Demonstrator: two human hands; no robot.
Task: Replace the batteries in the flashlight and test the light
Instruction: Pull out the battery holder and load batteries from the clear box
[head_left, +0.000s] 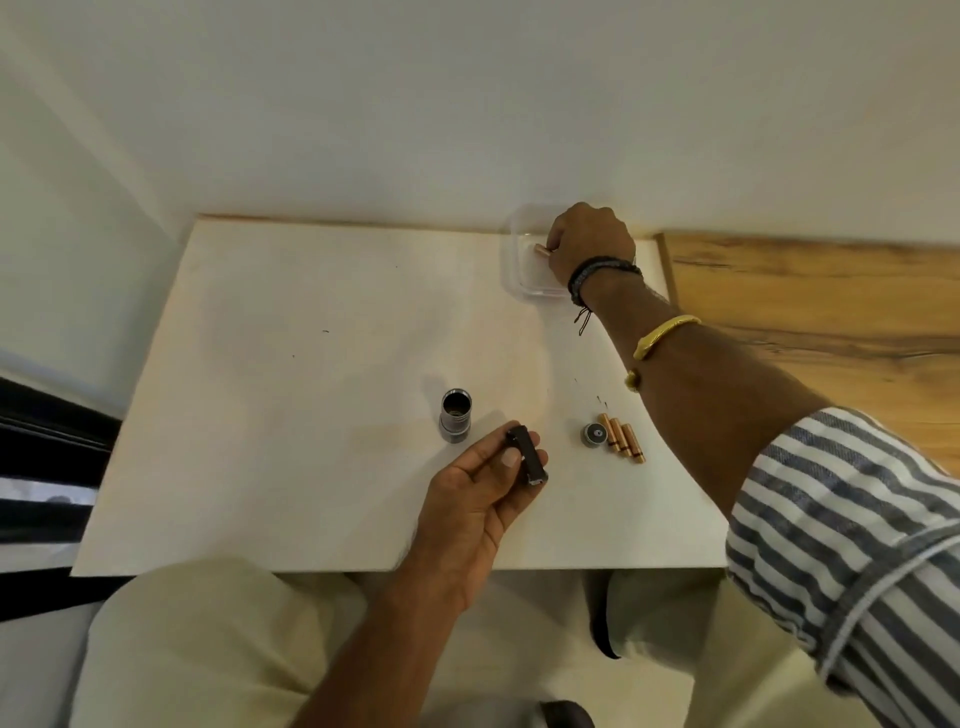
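The pale white bench carries everything. A clear square plastic tray lies under the right hand, whose grip is pinched closed on a copper-coloured battery inside it. The left hand has its grip closed round a black oblong battery holder. Just left of that grip stands the open grey metal flashlight body; to its right lie the round end cap and three copper batteries.

A white table carries the open flashlight body standing upright near the front. To its right lie a round cap and three copper batteries touching side by side. A clear tray sits at the far right corner.
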